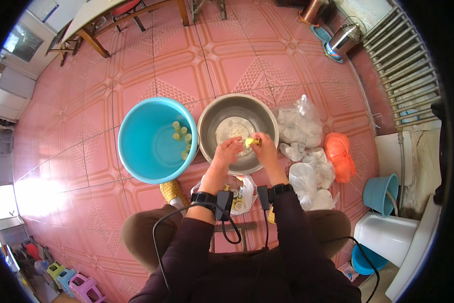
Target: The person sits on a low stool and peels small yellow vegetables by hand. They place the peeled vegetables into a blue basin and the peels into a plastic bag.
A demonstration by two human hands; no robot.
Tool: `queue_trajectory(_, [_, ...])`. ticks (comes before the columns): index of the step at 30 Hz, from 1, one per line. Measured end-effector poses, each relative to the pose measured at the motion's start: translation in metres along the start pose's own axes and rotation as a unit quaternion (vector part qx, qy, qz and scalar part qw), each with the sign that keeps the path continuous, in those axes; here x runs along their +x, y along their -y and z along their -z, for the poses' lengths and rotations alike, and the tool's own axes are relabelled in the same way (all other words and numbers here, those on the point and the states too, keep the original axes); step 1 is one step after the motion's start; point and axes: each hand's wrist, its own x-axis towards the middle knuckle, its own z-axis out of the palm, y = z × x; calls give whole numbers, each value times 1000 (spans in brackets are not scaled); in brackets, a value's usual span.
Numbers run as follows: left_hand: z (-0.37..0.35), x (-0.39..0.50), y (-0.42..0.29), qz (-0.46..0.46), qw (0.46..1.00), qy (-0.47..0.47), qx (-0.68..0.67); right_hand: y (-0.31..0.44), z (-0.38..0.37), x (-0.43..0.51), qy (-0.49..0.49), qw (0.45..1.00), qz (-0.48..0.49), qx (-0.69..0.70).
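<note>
My right hand (266, 153) is over the right half of a grey metal basin (211, 113), gripping a small yellow-green spool-shaped piece (252, 142). Beside it is my left hand (227, 152), also above the basin, its fingers spread and nothing clearly held. Pale bits (236, 127) lie on the basin's bottom; the hands hide part of it. Left of the basin stands a turquoise plastic tub (140, 140) with several similar pale-green pieces (177, 136) gathered along its right side. Between my knees, an opened white plastic bag (250, 189) holds more yellow and white pieces (239, 205), partly covered by my forearms.
Right of the basin lie clear plastic bags (301, 127), white bags (302, 181) and a knotted orange bag (338, 157). Farther right are a blue bucket (376, 193) and a radiator (408, 72). Black cables (157, 235) hang from devices at both wrists.
</note>
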Motion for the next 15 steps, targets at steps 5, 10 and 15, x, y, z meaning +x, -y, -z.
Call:
queue_trajectory(5, [-19,-52,-65,-54,997,49,34,56,59,15,46,998,-9,47])
queue_trajectory(10, [-32,-81,-108,-74,988,98,92,108,110,30,33,995,76,53])
queue_trajectory(15, [-27,-75,-100,-65,995,73,4,129,130,28,45,994,60,76])
